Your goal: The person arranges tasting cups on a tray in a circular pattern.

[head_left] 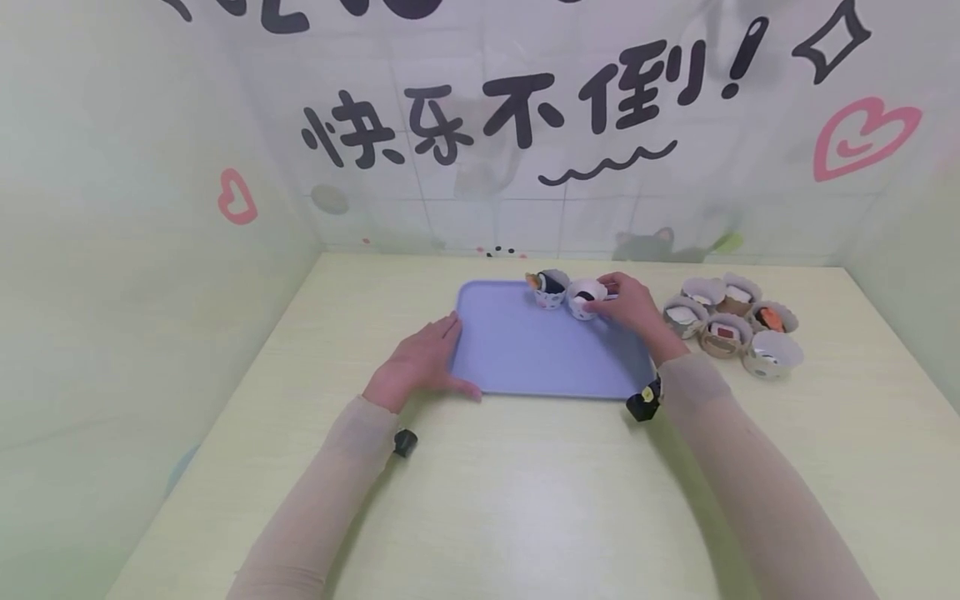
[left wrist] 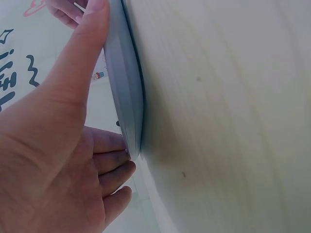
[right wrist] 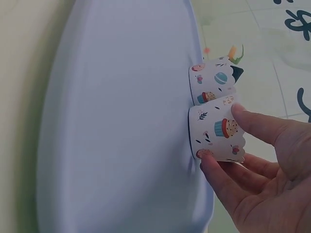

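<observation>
A pale lilac tray (head_left: 540, 354) lies on the table. My left hand (head_left: 420, 362) rests at its left end, with the fingers along the left edge and the thumb at the front corner. In the left wrist view, the fingers and thumb touch the tray's outer rim (left wrist: 125, 82). At the tray's back right, my right hand (head_left: 633, 304) pinches a white paper cupcake cup (right wrist: 216, 131) printed with cupcakes, between thumb and fingers. Its contents look partly black in the head view. Directly left of it stands another printed paper cup (head_left: 551, 300), holding something black with an orange piece sticking out.
Right of the tray several paper cups stand in a cluster; one cup (head_left: 770, 354) is at its front, and another (head_left: 772, 317) holds a sushi-like piece with an orange top. A wall (head_left: 487, 183) with printed writing rises behind the table (head_left: 517, 492).
</observation>
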### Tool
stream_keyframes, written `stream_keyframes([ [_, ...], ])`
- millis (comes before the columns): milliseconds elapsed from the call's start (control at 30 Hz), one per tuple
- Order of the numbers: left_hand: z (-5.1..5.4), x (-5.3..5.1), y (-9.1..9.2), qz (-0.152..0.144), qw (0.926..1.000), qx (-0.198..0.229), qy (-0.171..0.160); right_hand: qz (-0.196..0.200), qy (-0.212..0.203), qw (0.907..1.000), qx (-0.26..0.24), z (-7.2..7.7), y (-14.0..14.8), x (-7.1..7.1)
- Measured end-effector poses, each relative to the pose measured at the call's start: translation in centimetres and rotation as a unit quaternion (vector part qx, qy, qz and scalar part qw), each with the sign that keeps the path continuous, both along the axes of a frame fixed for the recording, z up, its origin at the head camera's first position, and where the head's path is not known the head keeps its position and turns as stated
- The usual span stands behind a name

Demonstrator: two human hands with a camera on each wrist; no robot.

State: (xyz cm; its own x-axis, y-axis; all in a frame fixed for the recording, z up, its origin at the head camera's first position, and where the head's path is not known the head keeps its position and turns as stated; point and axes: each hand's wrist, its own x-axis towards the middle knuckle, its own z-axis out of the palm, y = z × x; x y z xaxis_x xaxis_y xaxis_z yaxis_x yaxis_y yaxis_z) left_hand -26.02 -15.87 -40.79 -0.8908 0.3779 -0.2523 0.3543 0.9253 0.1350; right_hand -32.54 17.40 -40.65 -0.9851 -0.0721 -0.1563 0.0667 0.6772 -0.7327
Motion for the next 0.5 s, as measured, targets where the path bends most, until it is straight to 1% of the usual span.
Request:
stream_keyframes([
  [133, 0.03, 0.04, 0.03, 0.002, 1.0000, 0.001, -0.002, 0.000, -0.001, 1.0000, -0.005, 0.00, 0.19, 0.16],
  [500, -0.24, -0.17, -0.06, 0.000, 1.0000, -0.002, -0.002, -0.012, 0.000, 0.9997, -0.020, 0.77, 1.00, 0.85],
])
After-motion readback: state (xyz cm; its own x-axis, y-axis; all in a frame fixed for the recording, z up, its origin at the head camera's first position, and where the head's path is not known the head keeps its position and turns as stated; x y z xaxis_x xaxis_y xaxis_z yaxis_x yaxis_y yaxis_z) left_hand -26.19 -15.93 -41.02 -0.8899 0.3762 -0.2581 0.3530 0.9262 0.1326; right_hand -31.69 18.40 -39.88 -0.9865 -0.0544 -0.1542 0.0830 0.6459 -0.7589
